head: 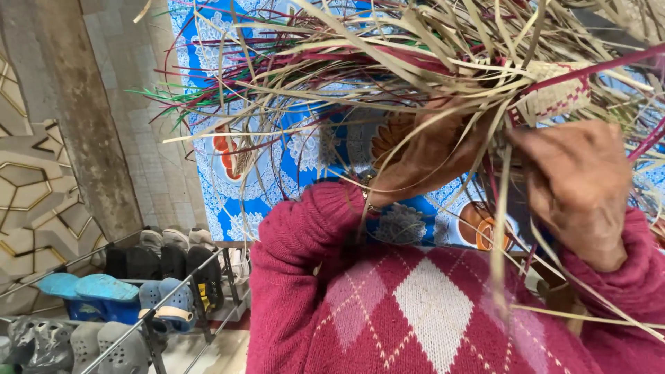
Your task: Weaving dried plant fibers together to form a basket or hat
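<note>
A big bundle of loose palm-leaf strips point(360, 62), tan with some maroon and green ones, fans out across the top of the view. At its right end the strips join into a small woven piece point(557, 93) with maroon checks. My left hand point(422, 156) is closed around strips just below and left of the woven piece. My right hand point(578, 183) grips strips right under it, fingers curled. Both arms wear a red knitted sweater point(415, 312) with pink and white diamonds, which fills the bottom of the view.
Behind the strips lies a blue mat point(277, 180) with white lace-like patterns and orange motifs. A metal shoe rack point(138, 298) with sandals and dark shoes stands at lower left. Grey floor tiles point(138, 118) and a patterned beige panel point(28, 180) are on the left.
</note>
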